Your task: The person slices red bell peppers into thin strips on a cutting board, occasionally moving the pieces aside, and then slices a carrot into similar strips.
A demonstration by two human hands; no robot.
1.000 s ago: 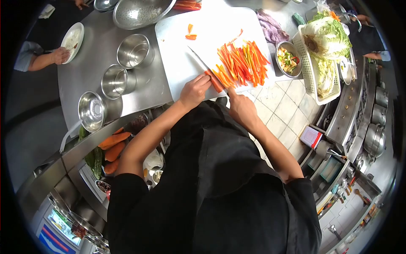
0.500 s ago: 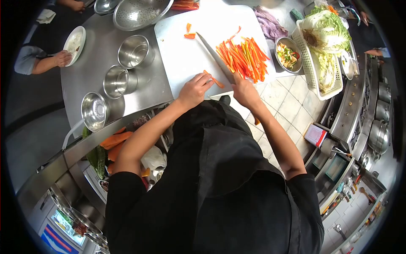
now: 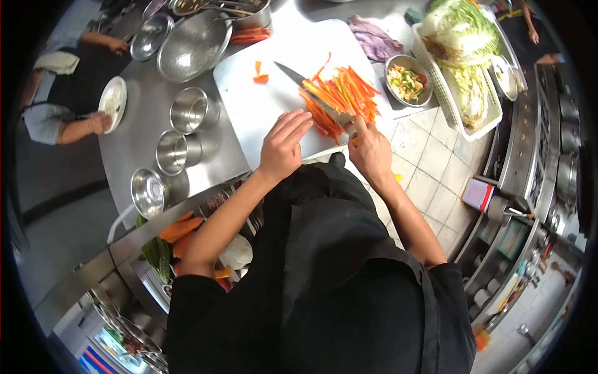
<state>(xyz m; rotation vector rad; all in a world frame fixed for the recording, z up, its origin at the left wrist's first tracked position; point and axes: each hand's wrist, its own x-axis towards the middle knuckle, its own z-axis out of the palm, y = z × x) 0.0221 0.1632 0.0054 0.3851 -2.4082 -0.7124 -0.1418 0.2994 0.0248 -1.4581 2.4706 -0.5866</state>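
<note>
My right hand [image 3: 372,149] grips a kitchen knife [image 3: 290,74] by its handle at the near edge of the white cutting board [image 3: 249,112]. The blade slants away to the left, and its middle part is covered by a pile of orange-red strips [image 3: 352,90], perhaps bell pepper or carrot. Strips lie on both sides of the blade. To the left, my left hand [image 3: 285,142] is held over the board's near edge, fingers stretched out, with nothing visible in it. Two small orange pieces [image 3: 260,78] rest at the board's far left.
Several steel bowls [image 3: 189,110] and a colander [image 3: 194,50] stand left of the board. On the right are a bowl of chopped vegetables [image 3: 408,81], a purple cloth [image 3: 375,38] and a white basket [image 3: 443,93] with cabbage. At left, another person's hand [image 3: 99,122] holds a white dish [image 3: 113,103].
My left hand has lifted off the strip it was touching and its fingers have straightened. The knife has moved into the pile, with strips now on its left side too. The whole view has shifted.
</note>
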